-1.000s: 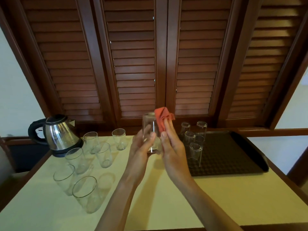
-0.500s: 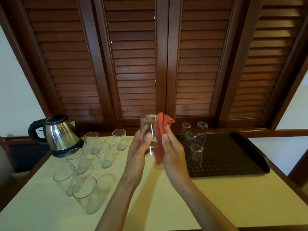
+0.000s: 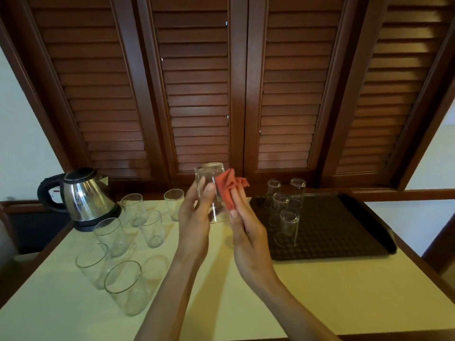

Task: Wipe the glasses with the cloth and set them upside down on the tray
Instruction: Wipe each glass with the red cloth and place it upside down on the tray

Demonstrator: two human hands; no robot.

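While the left hand (image 3: 194,217) grips a clear glass (image 3: 211,193) held bottom-up above the cream table (image 3: 320,291), the right hand (image 3: 246,230) presses a red cloth (image 3: 229,190) against its side. Four glasses stand inverted on the dark tray (image 3: 344,230) (no readable writing anywhere). Six upright glasses wait beside a steel kettle (image 3: 86,198).

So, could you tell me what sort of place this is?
Probably a hotel room's tea corner: an electric kettle, many identical glasses beside a serving tray, and louvred wooden shutters behind.
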